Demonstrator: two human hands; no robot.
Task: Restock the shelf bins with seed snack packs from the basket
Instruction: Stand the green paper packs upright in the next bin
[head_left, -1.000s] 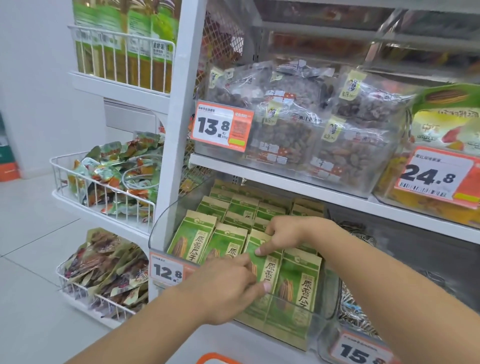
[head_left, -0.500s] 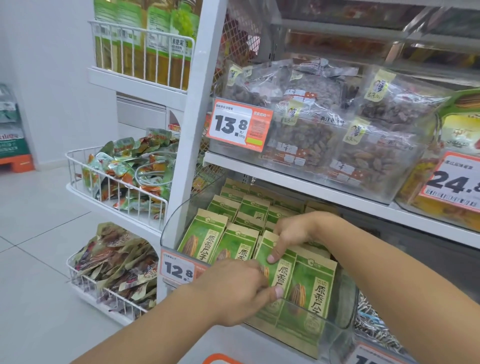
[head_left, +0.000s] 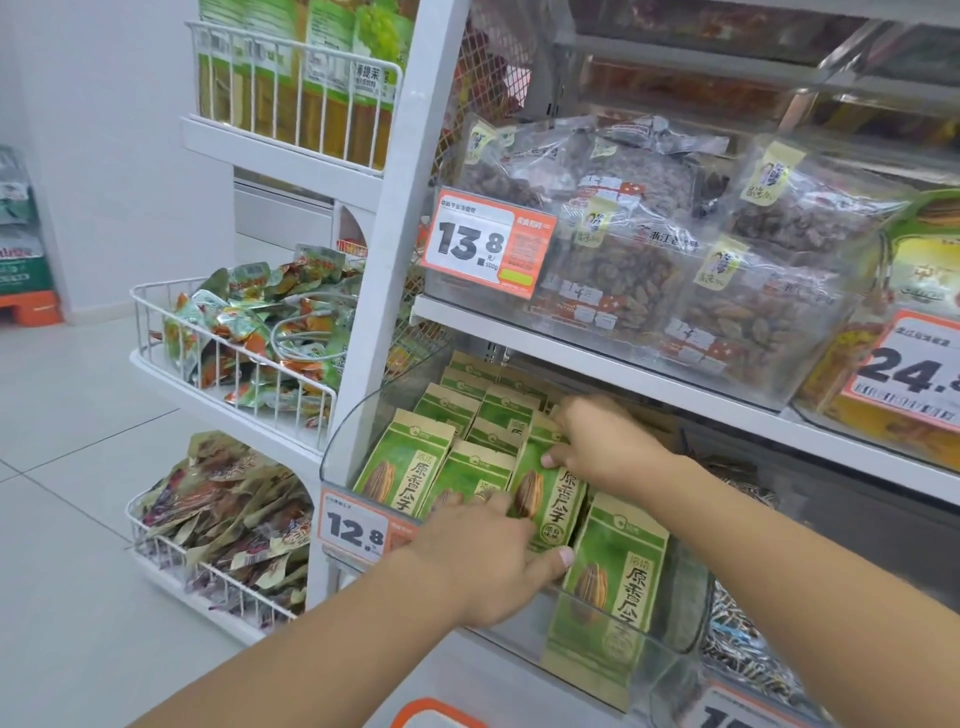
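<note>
White shelf unit, pale tiled floor — both hands, left, right, grip green pack.

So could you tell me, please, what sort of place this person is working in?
Most likely a small grocery or convenience shop: white shelving holds clear bins of packaged snacks, orange price tags such as 13.8 and 12.8 are clipped on front, and wire baskets hold loose packets.

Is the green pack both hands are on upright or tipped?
Roughly upright, leaning slightly: the green pack stands in the clear bin, right hand at its top, left hand at its base.
</note>
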